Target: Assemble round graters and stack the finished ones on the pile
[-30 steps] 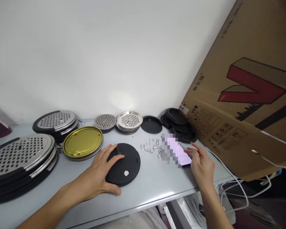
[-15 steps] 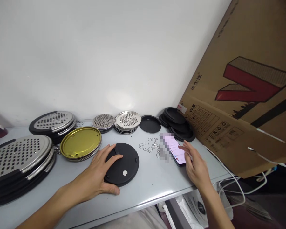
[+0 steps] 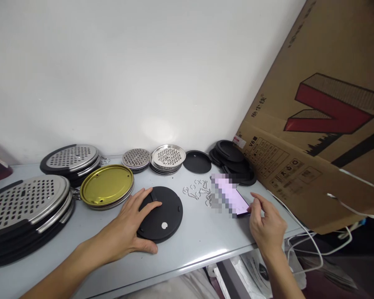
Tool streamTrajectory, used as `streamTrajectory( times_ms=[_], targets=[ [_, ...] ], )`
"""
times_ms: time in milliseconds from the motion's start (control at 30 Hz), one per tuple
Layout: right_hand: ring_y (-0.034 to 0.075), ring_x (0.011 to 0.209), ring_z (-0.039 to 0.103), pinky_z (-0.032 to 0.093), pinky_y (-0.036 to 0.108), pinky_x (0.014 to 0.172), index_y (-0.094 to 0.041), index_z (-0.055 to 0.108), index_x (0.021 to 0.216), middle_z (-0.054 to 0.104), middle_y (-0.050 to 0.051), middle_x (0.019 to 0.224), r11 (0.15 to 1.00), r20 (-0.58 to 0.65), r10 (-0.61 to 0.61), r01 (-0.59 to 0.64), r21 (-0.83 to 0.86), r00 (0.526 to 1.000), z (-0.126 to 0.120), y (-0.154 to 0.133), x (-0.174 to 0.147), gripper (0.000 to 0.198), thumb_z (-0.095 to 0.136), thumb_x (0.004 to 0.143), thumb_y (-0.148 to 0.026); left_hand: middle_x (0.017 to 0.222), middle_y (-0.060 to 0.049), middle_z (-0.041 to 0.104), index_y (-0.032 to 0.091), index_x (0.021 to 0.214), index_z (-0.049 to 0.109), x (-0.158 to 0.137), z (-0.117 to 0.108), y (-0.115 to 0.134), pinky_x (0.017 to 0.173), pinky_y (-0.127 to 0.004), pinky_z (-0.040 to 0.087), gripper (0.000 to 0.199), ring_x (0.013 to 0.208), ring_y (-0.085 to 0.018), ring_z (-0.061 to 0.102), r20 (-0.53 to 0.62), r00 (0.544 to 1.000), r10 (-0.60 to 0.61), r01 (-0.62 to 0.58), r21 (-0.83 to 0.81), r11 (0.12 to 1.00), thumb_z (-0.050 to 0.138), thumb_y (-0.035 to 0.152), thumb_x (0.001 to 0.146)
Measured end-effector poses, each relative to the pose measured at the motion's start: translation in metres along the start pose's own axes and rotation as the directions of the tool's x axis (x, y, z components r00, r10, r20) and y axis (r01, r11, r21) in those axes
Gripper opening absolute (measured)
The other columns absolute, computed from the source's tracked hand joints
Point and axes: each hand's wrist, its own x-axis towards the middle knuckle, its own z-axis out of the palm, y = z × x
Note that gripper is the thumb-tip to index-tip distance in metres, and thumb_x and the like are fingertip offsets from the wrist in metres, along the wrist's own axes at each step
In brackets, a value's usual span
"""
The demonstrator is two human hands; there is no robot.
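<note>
My left hand (image 3: 129, 226) lies with spread fingers over the left part of a round black disc (image 3: 166, 211). Its index fingertip touches the top, and the thumb is along the near edge. The disc has a small white round spot and a notch at the back. At the right, my right hand (image 3: 266, 224) is beside the lower corner of a smartphone (image 3: 232, 193) with a lit, pinkish screen. Its fingers are loosely bent, thumb and index apart, with nothing seen in them. Whether it touches the phone I cannot tell. Pixelation covers part of the phone.
Metal rings and clips (image 3: 198, 192) lie left of the phone. Stacked grater discs (image 3: 168, 158), gold-coloured lids (image 3: 107, 185) and large perforated discs (image 3: 28, 203) stand left and behind. Black lids (image 3: 233, 155) are piled by a cardboard box (image 3: 299, 166). A white cable (image 3: 294, 214) hangs right.
My right hand has drawn back from the phone's screen, toward the lower right, and its fingers have curled in more. My left hand stays on the black disc.
</note>
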Motion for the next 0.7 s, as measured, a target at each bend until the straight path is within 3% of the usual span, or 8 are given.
streamTrajectory(
  times_ms=[267, 567, 700],
  targets=[
    [0.021, 0.070, 0.064, 0.045, 0.032, 0.072, -0.014, 0.069, 0.104, 0.067, 0.004, 0.070, 0.999, 0.007, -0.020, 0.019, 0.035, 1.000, 0.0007, 0.0025, -0.0004, 0.031, 0.044, 0.093, -0.030, 0.162, -0.005, 0.010, 0.036, 0.143, 0.039, -0.0011, 0.0009, -0.0004, 0.114, -0.062, 0.024, 0.088, 0.147, -0.040, 0.009, 0.009, 1.000, -0.003, 0.003, 0.016, 1.000, 0.074, 0.065, 0.068],
    [0.019, 0.072, 0.063, 0.049, 0.033, 0.078, -0.016, 0.063, 0.110, 0.066, 0.003, 0.073, 0.930, 0.041, -0.288, 0.269, 0.250, 0.957, -0.0044, 0.0004, -0.0035, 0.025, 0.047, 0.091, -0.016, 0.162, -0.005, 0.011, 0.037, 0.143, 0.039, 0.0003, 0.0017, -0.0015, 0.113, -0.062, 0.025, 0.089, 0.146, -0.040, 0.010, 0.006, 1.000, -0.009, 0.009, 0.015, 1.000, 0.075, 0.063, 0.067],
    [0.021, 0.077, 0.064, 0.050, 0.036, 0.081, -0.017, 0.061, 0.110, 0.068, 0.003, 0.072, 0.934, 0.003, -0.299, 0.292, 0.206, 0.954, -0.0035, 0.0024, -0.0052, 0.026, 0.046, 0.090, -0.013, 0.162, -0.005, 0.011, 0.037, 0.143, 0.039, 0.0000, 0.0008, -0.0003, 0.113, -0.062, 0.025, 0.088, 0.146, -0.041, 0.010, 0.007, 1.000, -0.003, 0.003, 0.017, 1.000, 0.075, 0.064, 0.067]
  ],
)
